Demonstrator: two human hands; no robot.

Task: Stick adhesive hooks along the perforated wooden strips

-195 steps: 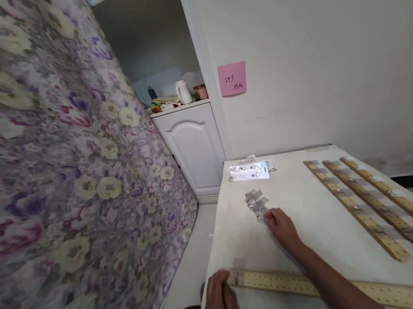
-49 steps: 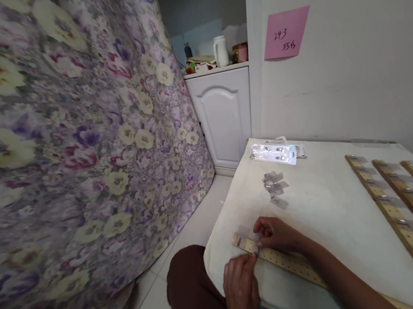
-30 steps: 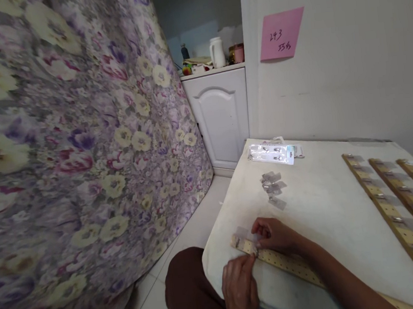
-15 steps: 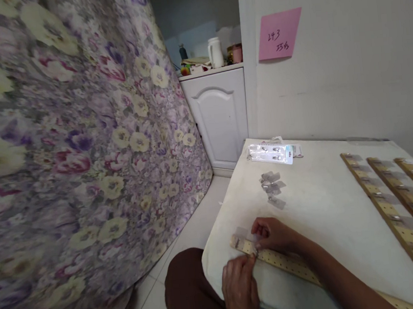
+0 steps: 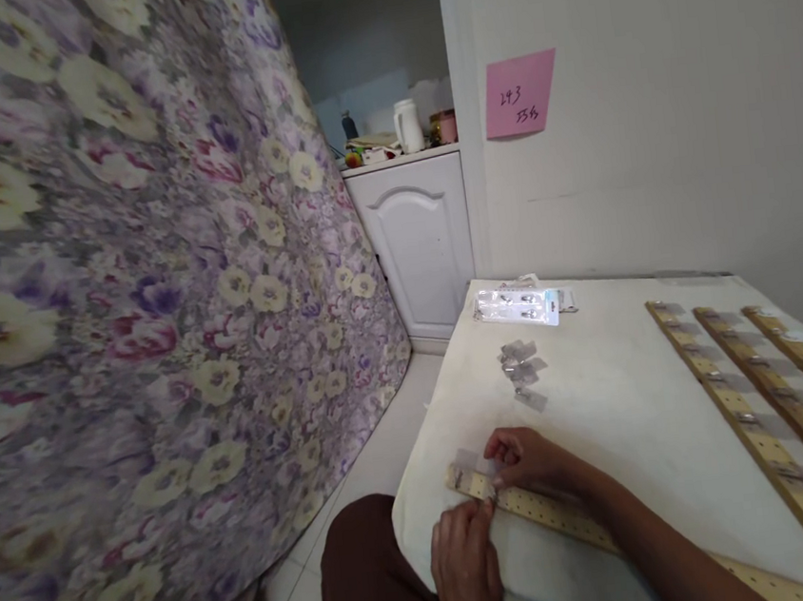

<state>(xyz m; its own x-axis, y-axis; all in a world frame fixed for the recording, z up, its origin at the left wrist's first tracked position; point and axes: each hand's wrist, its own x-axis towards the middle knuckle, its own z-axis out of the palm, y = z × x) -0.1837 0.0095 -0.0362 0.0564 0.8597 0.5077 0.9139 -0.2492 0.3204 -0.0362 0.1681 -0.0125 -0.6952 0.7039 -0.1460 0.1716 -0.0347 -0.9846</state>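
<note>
On this strip the work is seemingly only beginning. The perforated wooden strip (image 5: pixel 561 521) is lying along the near edge of the table (image 5: pixel 618 383), running from beneath the hands off towards the lower right, with the right forearm crossing above it. One transparent tab (image 5: pixel 469 460) is already sitting at its left end, jutting past the far edge. Just beside it, a second tab (image 5: pixel 492 469) is being worked on: the right hand (image 5: pixel 525 460) is apparently pinching it between thumb and forefinger, while the left hand (image 5: pixel 464 562) is resting its fingertips at the strip's near edge; whether that grip is grasping anything I cannot tell, since the fingers are hiding their own undersides. Beyond the hands, the visible stretch of the strip is showing bare rows of holes, so most of it is presumably waiting. A small heap of loose tabs (image 5: pixel 521 364) is lying farther back on the table, and a blister pack (image 5: pixel 521 308) holding small metal pieces is lying behind it. Over on the right, three wooden strips (image 5: pixel 753 424) are lying side by side, bearing similar pieces along their length; these are looking filled, or nearly so, though the rightmost is running partly out of view.
</note>
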